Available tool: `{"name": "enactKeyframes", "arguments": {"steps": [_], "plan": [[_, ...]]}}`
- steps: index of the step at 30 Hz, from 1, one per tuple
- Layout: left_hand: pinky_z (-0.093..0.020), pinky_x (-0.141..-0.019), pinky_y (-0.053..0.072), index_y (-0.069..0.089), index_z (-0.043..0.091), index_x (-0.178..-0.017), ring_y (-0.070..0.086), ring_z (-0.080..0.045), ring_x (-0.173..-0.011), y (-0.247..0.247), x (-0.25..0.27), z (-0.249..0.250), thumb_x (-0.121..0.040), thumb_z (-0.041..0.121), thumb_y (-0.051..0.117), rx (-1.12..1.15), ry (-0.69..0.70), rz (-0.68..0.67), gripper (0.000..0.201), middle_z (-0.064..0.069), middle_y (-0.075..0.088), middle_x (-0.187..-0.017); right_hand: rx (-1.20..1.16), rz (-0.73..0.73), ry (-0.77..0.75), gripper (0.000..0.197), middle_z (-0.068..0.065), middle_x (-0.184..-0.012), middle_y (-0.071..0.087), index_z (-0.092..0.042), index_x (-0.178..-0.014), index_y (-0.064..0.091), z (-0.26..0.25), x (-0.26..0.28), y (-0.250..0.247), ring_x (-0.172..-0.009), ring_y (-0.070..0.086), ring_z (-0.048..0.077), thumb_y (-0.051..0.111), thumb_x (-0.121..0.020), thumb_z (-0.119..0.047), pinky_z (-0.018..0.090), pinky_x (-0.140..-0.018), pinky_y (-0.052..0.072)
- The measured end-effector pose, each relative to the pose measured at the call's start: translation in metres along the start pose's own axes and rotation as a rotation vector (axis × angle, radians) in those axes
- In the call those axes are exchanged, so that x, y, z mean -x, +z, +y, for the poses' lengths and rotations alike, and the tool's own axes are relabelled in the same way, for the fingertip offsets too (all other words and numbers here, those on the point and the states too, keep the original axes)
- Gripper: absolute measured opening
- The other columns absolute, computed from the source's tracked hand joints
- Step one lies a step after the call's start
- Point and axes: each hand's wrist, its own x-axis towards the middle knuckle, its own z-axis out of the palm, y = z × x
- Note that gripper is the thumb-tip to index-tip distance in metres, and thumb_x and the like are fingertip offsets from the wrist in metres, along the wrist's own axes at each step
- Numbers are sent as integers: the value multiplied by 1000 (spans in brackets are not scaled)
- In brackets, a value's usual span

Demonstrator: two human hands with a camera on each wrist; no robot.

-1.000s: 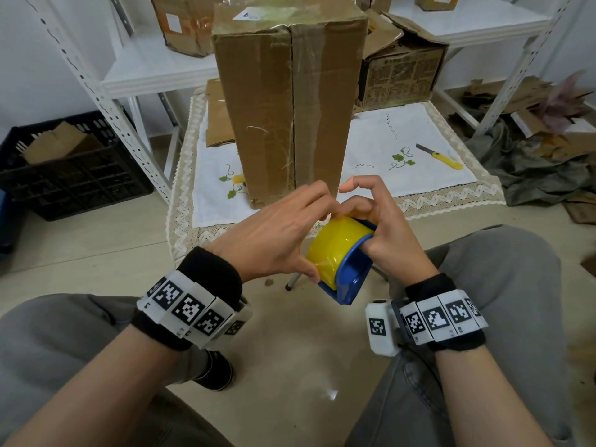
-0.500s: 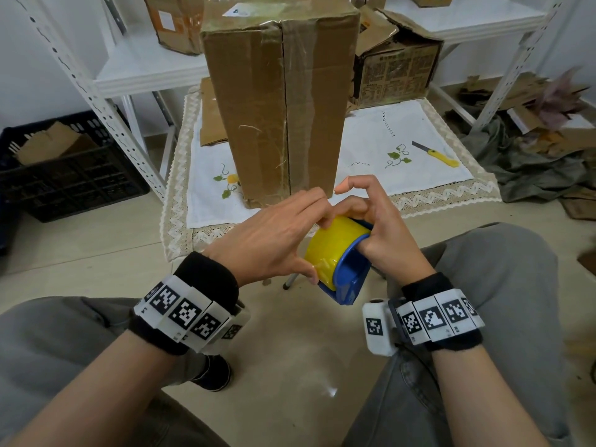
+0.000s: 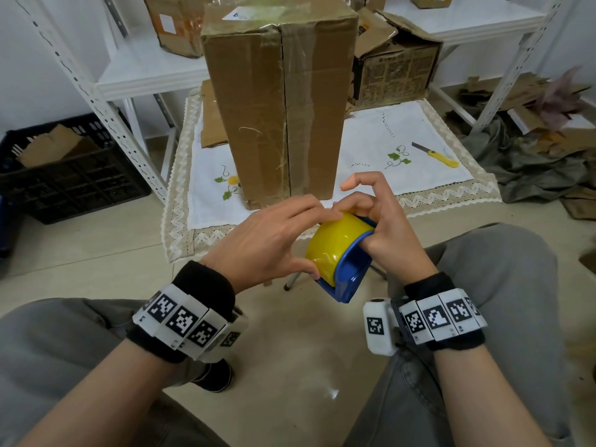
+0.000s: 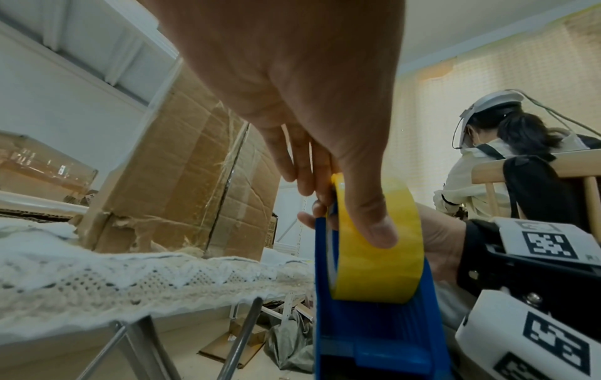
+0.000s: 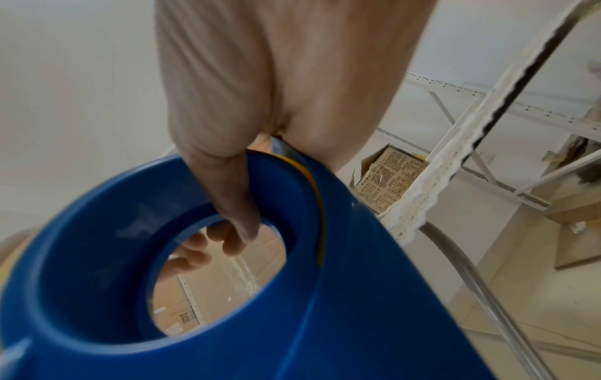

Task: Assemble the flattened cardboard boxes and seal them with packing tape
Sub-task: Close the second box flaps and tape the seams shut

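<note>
A tall taped cardboard box (image 3: 280, 101) stands upright on the low table (image 3: 435, 188), also seen as the box (image 4: 182, 144) in the left wrist view. In front of it, over my lap, both hands hold a blue tape dispenser (image 3: 346, 279) carrying a yellow tape roll (image 3: 335, 243). My right hand (image 3: 383, 233) grips the dispenser (image 5: 227, 295), one finger hooked through its core hole and the index finger raised. My left hand (image 3: 274, 240) pinches the roll (image 4: 377, 246), thumb on the near face, fingers over the far rim.
A yellow-handled knife (image 3: 435, 154) lies on the tablecloth at right. White metal shelving (image 3: 129, 72) with other cartons (image 3: 396, 69) stands behind. A black crate (image 3: 64, 175) sits at left, and cardboard scraps (image 3: 532, 124) at right. Another person (image 4: 507, 164) sits nearby.
Both hands and the dispenser keep almost the same place. My left fingers have slid a little along the top of the roll; the right index finger stays lifted.
</note>
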Motion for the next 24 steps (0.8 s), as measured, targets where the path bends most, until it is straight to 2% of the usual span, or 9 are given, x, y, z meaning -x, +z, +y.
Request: {"name": "enactKeyframes", "arguments": {"steps": [3, 6, 10, 15, 19, 20, 21, 24], "plan": [[-39, -86, 56, 57, 17, -134, 58, -18, -107, -1, -1, 1, -65, 44, 93, 26, -20, -13, 82, -1, 61, -120, 6, 3, 3, 71, 12, -96, 72, -20, -122, 45, 2, 0, -1, -97, 70, 26, 56, -72, 29, 41, -86, 56], [-32, -86, 52, 55, 17, -131, 51, -8, -103, -3, -3, 2, -64, 43, 93, 52, -34, -35, 81, 4, 58, -117, 14, -2, -4, 73, 15, -99, 72, -19, -122, 44, 2, 0, -1, -101, 71, 32, 55, -71, 31, 55, -91, 56], [-24, -87, 43, 42, 28, -130, 41, 0, -102, -4, -9, 2, -66, 42, 92, 68, -22, -111, 83, 17, 42, -114, 26, -24, 12, 75, 17, -101, 72, -17, -124, 43, 4, 1, -1, -105, 71, 33, 52, -70, 34, 62, -95, 52], [-25, -86, 43, 44, 25, -124, 42, -3, -100, -2, -11, 0, -70, 40, 91, 131, -56, -171, 74, 18, 39, -111, 30, -22, 25, 74, 14, -99, 73, -16, -123, 43, 3, 2, -2, -103, 72, 33, 50, -69, 34, 59, -95, 54], [-39, -82, 49, 42, 24, -112, 45, -13, -96, 0, -9, 0, -74, 40, 89, 142, -78, -201, 62, 10, 43, -108, 55, -19, 26, 74, 13, -98, 73, -17, -123, 44, 3, 1, -2, -102, 70, 30, 48, -66, 31, 58, -94, 52], [-39, -81, 49, 42, 24, -112, 46, -13, -96, 1, -8, 0, -75, 40, 88, 155, -80, -192, 62, 10, 43, -108, 55, -10, 24, 73, 13, -98, 73, -18, -122, 44, 3, 1, -2, -101, 70, 31, 49, -66, 29, 59, -94, 52], [-36, -83, 49, 41, 25, -116, 46, -11, -97, 1, -7, 0, -76, 40, 88, 170, -84, -184, 64, 12, 44, -110, 51, -6, 22, 73, 14, -98, 73, -19, -122, 44, 3, 1, -2, -102, 70, 32, 51, -67, 29, 60, -94, 52], [-18, -89, 43, 39, 27, -132, 43, 0, -104, -1, -8, 1, -73, 40, 89, 173, -93, -199, 78, 17, 41, -119, 47, -22, 30, 75, 16, -100, 72, -17, -124, 43, 5, 0, -2, -105, 70, 37, 52, -68, 32, 66, -93, 50]]}}
